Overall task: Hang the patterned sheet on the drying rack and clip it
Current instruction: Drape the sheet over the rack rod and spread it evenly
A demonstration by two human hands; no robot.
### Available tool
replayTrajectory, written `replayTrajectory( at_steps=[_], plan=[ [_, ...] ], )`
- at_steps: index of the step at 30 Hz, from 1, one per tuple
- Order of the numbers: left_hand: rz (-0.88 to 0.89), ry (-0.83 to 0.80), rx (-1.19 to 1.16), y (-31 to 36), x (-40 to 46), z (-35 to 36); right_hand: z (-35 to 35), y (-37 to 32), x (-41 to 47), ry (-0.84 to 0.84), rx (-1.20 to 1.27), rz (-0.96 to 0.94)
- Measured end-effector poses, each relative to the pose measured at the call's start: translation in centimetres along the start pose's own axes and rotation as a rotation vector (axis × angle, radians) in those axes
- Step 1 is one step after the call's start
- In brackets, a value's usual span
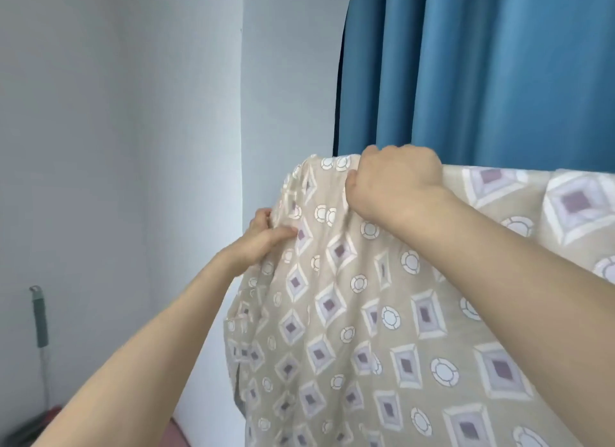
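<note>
Head view: two hands, left (263, 233) and right (396, 183), each grip one patterned sheet (366, 330) before one blue curtain (482, 73).

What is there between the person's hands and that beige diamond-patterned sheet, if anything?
Nothing visible. Both hands are on the beige diamond-patterned sheet: the left hand pinches its bunched side edge, and the right hand grips the fabric at the top fold. The rack is hidden under the cloth, and no clip shows.

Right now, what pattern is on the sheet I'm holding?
Head view: the sheet is beige with white-edged diamonds, purple centres, and small white rings.
</note>
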State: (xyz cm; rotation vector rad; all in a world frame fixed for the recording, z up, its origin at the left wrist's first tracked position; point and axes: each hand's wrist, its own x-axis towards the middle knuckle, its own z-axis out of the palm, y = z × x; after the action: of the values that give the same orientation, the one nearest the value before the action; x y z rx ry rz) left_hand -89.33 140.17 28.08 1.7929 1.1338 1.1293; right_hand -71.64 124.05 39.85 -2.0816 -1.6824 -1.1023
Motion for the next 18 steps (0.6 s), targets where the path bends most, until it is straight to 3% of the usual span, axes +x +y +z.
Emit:
replayTrajectory(
  at_steps=[4,8,10,14,18],
  plan=[
    [-0.184,-0.092,0.126,-5.6,-1.0,0.6,1.7,-1.9,1.0,0.024,-0.047,-0.046],
    [-0.190,-0.123,0.539,-3.9,-1.2,-0.6,2.9,-3.0,1.9,0.037,-0.082,-0.073],
    [-0.171,-0.082,0.628,-2.1,-0.6,-1.9,3.5,-3.9,2.0,0.069,-0.095,-0.115],
    [-0.132,0.063,0.220,1.6,2.2,-4.3,3.4,-5.7,2.6,0.113,-0.087,-0.165],
    [0.059,0.124,0.023,5.6,6.7,-5.9,1.4,-5.9,4.9,0.089,0.031,-0.148]
  ],
)
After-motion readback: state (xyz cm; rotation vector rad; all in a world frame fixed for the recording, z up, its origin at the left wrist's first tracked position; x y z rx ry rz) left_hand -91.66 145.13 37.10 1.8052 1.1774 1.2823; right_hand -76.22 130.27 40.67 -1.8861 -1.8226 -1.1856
